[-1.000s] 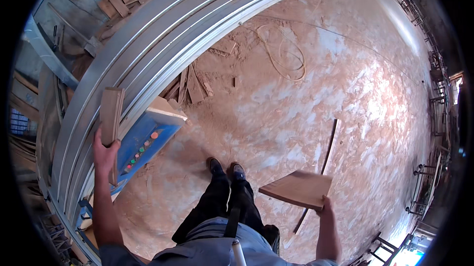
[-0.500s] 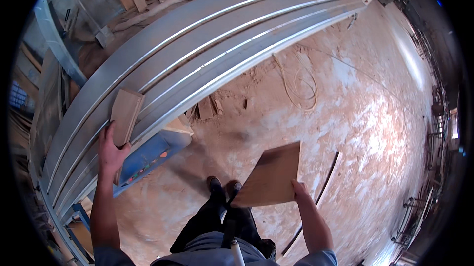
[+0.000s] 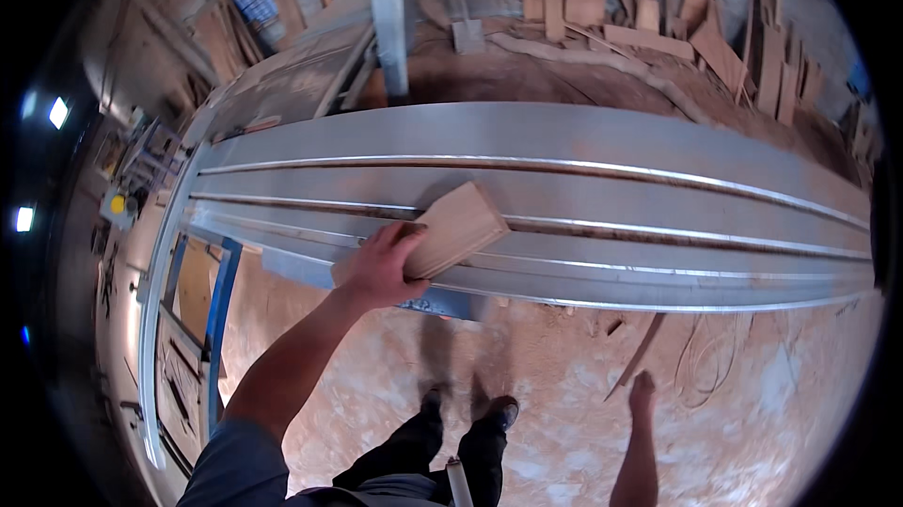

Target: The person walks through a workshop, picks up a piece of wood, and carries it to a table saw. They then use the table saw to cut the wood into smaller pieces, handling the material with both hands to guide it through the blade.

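"So, left hand [image 3: 386,267]?"
"Mine's clamped on the wooden block [image 3: 461,229] — over the grey table [image 3: 602,135]."
"Right hand [image 3: 642,394]?"
"Just beside a board [image 3: 637,355], seen edge-on — can't tell if I'm gripping it."

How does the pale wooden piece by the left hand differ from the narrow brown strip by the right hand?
The wooden piece is broad; the brown strip looks darker and narrow. The wooden piece lies over the grooved metal surface; the brown strip shows against the floor. The left hand grips the wooden piece; whether the right hand holds the brown strip is unclear.
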The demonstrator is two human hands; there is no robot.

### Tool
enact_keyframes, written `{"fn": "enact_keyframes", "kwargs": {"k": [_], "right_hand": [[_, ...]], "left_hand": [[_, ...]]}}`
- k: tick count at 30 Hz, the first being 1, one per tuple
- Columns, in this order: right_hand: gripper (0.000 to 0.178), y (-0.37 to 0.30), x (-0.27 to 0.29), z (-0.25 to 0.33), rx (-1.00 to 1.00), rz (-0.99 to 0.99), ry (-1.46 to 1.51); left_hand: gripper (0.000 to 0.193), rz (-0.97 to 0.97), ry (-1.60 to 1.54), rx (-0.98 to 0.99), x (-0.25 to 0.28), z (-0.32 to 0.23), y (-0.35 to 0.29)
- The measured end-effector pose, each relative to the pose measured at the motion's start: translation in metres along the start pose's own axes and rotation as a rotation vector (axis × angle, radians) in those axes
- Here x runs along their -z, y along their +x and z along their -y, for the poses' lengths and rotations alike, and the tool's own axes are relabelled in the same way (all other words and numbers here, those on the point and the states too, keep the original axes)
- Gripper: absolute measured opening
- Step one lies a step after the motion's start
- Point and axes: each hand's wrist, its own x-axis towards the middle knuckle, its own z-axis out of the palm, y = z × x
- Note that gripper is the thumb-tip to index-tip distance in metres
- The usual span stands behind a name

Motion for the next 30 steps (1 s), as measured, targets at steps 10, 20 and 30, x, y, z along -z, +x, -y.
{"fn": "enact_keyframes", "kwargs": {"k": [10,20,30], "right_hand": [[0.020,-0.173,-0.127,-0.050,-0.354,0.542,0.650],[0.039,-0.102,-0.030,0.311,-0.149,0.513,0.554],[0.034,-0.021,-0.033,0.560,0.027,0.060,0.653]], "left_hand": [[0.072,-0.115,-0.057,0.031,0.024,0.036,-0.051],[0.077,-0.149,-0.074,0.347,0.071,0.249,-0.135],[0.080,-0.154,-0.137,0.363,0.105,0.453,-0.082]]}}
